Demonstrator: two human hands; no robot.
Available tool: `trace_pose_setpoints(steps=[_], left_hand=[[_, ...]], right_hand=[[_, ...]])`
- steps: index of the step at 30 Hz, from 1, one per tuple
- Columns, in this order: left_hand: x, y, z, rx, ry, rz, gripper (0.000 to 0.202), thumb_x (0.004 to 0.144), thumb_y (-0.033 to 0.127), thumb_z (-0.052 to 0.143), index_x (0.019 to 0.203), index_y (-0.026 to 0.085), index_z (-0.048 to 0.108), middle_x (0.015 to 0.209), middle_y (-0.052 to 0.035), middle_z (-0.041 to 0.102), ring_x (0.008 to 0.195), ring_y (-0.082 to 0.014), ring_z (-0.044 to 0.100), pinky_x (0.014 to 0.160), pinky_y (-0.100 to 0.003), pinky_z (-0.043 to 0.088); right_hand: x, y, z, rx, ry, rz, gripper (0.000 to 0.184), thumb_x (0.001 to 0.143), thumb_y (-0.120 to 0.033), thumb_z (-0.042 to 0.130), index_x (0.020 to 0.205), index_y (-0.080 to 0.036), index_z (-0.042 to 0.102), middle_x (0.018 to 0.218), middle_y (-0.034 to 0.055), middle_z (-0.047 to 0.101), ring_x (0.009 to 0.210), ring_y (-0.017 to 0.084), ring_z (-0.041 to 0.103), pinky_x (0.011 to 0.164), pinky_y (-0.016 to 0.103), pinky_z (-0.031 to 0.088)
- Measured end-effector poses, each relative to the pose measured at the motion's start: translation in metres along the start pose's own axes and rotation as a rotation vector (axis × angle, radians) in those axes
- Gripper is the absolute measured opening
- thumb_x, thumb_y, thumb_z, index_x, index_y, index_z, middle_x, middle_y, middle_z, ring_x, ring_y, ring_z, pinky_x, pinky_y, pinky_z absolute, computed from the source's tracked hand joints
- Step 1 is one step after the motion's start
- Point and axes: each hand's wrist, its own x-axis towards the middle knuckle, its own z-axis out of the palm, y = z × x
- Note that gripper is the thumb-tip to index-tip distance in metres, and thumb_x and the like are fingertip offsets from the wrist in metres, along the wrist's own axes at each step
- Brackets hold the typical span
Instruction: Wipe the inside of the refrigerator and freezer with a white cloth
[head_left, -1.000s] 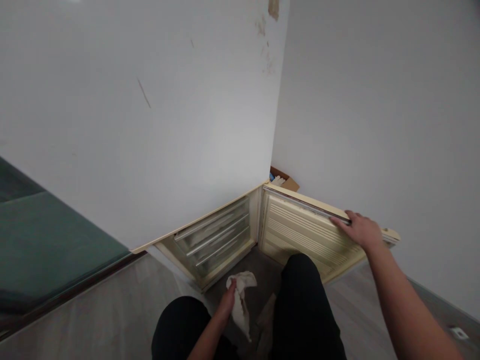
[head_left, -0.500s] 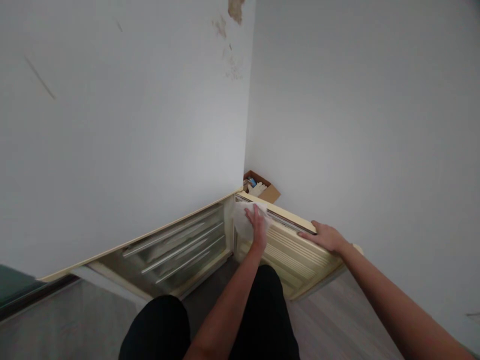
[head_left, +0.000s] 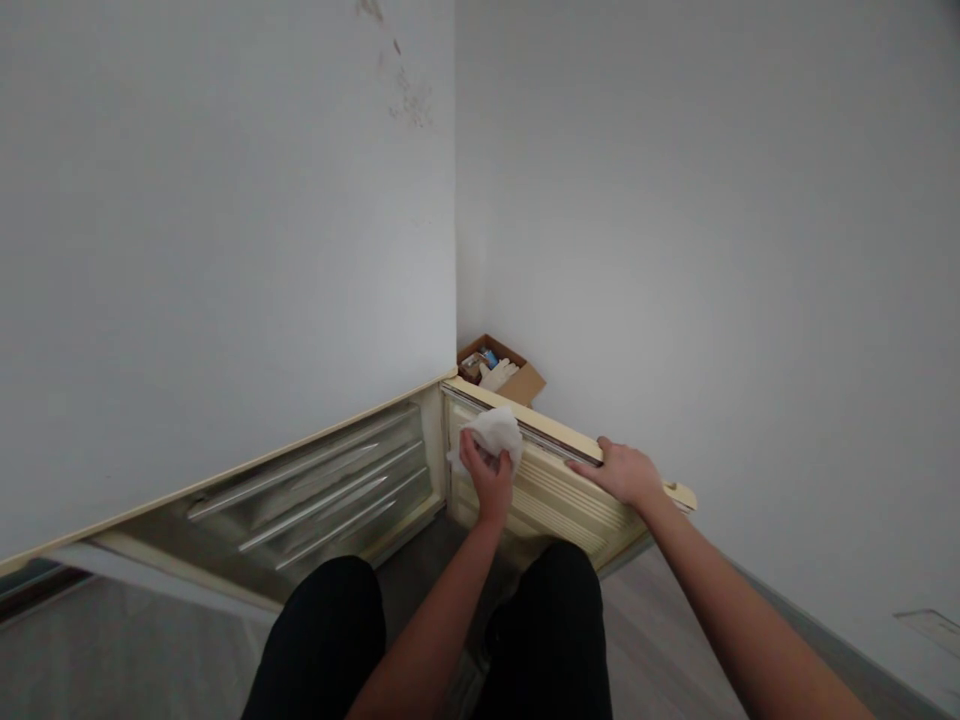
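Note:
A cream refrigerator door (head_left: pixel 555 485) stands swung out, its ribbed inner panel towards me. My left hand (head_left: pixel 491 485) grips a bunched white cloth (head_left: pixel 496 432) at the inner panel near the hinge side; whether the cloth touches the panel I cannot tell. Farther along the same door, my right hand (head_left: pixel 622 472) is closed over the top edge, thumb and fingers on either side. To the left is the open refrigerator compartment (head_left: pixel 337 480), with several pale horizontal bars or shelf fronts inside.
An open cardboard box (head_left: pixel 525 385) holding pale gloves and small items sits in the corner behind the door. White walls (head_left: pixel 675 220) rise behind; the left surface has brown marks. My dark-clothed knees (head_left: pixel 559 610) are close to the door. Grey flooring (head_left: pixel 172 650) lies below.
The cloth, spread against the door panel before, is now bunched up in my left hand. My right hand keeps its hold on the door edge. The view has shifted slightly.

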Motion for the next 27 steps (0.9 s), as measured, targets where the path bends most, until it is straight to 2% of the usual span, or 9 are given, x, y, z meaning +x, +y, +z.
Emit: trace_pose_setpoints(steps=[3, 5, 8, 11, 16, 18, 21, 24, 27], left_hand=[[0.003, -0.013, -0.002, 0.050, 0.093, 0.023, 0.078, 0.091, 0.038, 0.060, 0.155, 0.018, 0.021, 0.162, -0.0180, 0.022, 0.147, -0.0262, 0.034, 0.118, -0.036, 0.036], [0.005, -0.024, -0.004, 0.129, 0.090, 0.036, 0.077, 0.090, 0.045, 0.061, 0.154, 0.017, 0.027, 0.163, -0.0174, 0.022, 0.153, -0.0270, 0.021, 0.125, -0.039, 0.022], [0.012, -0.037, -0.005, 0.206, 0.047, 0.046, 0.076, 0.095, 0.049, 0.053, 0.157, 0.017, 0.023, 0.167, -0.0160, 0.013, 0.156, -0.0251, 0.003, 0.127, -0.042, 0.007], [0.030, -0.037, 0.001, 0.261, 0.069, 0.020, 0.071, 0.100, 0.046, 0.040, 0.158, 0.014, 0.016, 0.168, -0.0152, 0.013, 0.156, -0.0233, 0.001, 0.127, -0.042, 0.008], [0.053, -0.021, 0.026, 0.309, 0.274, -0.096, 0.062, 0.103, 0.032, 0.023, 0.158, 0.006, 0.012, 0.166, -0.0160, 0.018, 0.155, -0.0230, 0.001, 0.126, -0.038, 0.012], [0.043, -0.016, 0.038, 0.318, 0.296, -0.107, 0.064, 0.102, 0.035, 0.024, 0.159, 0.008, 0.011, 0.167, -0.0164, 0.016, 0.156, -0.0226, 0.000, 0.127, -0.042, 0.009], [0.013, -0.016, 0.055, 0.329, 0.296, -0.120, 0.070, 0.101, 0.044, 0.028, 0.160, 0.009, 0.009, 0.167, -0.0184, 0.009, 0.156, -0.0234, -0.001, 0.127, -0.046, 0.007], [-0.017, -0.018, 0.068, 0.314, 0.254, -0.112, 0.071, 0.101, 0.044, 0.025, 0.159, 0.007, 0.010, 0.167, -0.0187, 0.008, 0.156, -0.0229, 0.000, 0.127, -0.044, 0.008], [-0.031, -0.017, 0.074, 0.300, 0.259, -0.111, 0.070, 0.101, 0.042, 0.024, 0.158, 0.004, 0.012, 0.167, -0.0202, 0.009, 0.156, -0.0221, 0.002, 0.127, -0.042, 0.009]], right_hand=[[0.000, 0.000, 0.000, -0.011, 0.004, -0.006, 0.080, 0.084, -0.087, 0.032, 0.110, -0.018, 0.062, 0.098, 0.0199, 0.073, 0.091, 0.032, 0.071, 0.077, 0.038, 0.050], [0.000, 0.000, 0.000, -0.013, 0.011, -0.011, 0.080, 0.085, -0.087, 0.032, 0.110, -0.017, 0.062, 0.097, 0.0196, 0.073, 0.090, 0.032, 0.071, 0.076, 0.038, 0.050], [-0.002, -0.001, -0.001, -0.017, 0.017, -0.010, 0.079, 0.085, -0.086, 0.032, 0.108, -0.017, 0.063, 0.096, 0.0189, 0.073, 0.088, 0.031, 0.071, 0.075, 0.037, 0.050], [-0.004, -0.002, -0.002, -0.023, 0.023, -0.001, 0.080, 0.085, -0.086, 0.030, 0.108, -0.017, 0.062, 0.095, 0.0186, 0.073, 0.088, 0.031, 0.071, 0.074, 0.037, 0.051], [-0.005, -0.005, -0.006, -0.017, 0.020, 0.011, 0.082, 0.084, -0.088, 0.027, 0.107, -0.017, 0.062, 0.096, 0.0176, 0.074, 0.090, 0.032, 0.072, 0.076, 0.038, 0.051], [-0.005, -0.005, -0.007, -0.017, 0.014, 0.011, 0.083, 0.083, -0.089, 0.027, 0.107, -0.017, 0.061, 0.097, 0.0179, 0.074, 0.090, 0.032, 0.072, 0.077, 0.039, 0.051], [-0.004, -0.005, -0.005, -0.012, 0.014, 0.009, 0.083, 0.083, -0.089, 0.027, 0.108, -0.017, 0.061, 0.098, 0.0186, 0.074, 0.091, 0.032, 0.072, 0.078, 0.040, 0.051], [-0.004, -0.004, -0.003, 0.001, 0.012, 0.013, 0.084, 0.084, -0.089, 0.027, 0.109, -0.017, 0.061, 0.098, 0.0191, 0.073, 0.092, 0.033, 0.072, 0.078, 0.040, 0.051], [-0.004, -0.004, -0.002, 0.012, 0.018, 0.012, 0.085, 0.083, -0.089, 0.026, 0.108, -0.016, 0.062, 0.097, 0.0190, 0.073, 0.091, 0.033, 0.072, 0.078, 0.041, 0.052]])
